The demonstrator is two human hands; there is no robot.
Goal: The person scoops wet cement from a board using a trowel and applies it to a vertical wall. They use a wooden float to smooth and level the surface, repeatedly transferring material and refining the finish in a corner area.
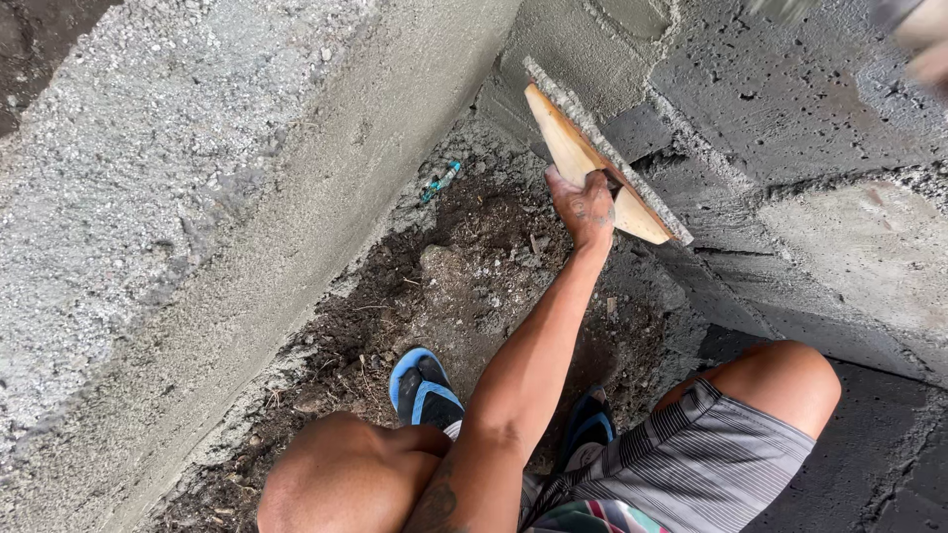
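My left hand point(585, 209) grips the handle of a wooden plastering float point(568, 148). The float's grey, mortar-coated face is pressed against the concrete block wall point(790, 109) near the inner corner. The float is tilted, its upper end towards the corner. My right hand point(926, 44) shows only as a blur at the top right edge, close to the camera, and what it holds cannot be made out. I am squatting, with both knees low in the frame.
A freshly plastered grey wall point(326, 197) runs diagonally on the left, with rough gravelly concrete point(128, 168) above it. Loose dirt and rubble point(464, 276) fill the corner floor. My feet wear blue sandals point(420, 387). A small green wrapper point(440, 181) lies by the wall.
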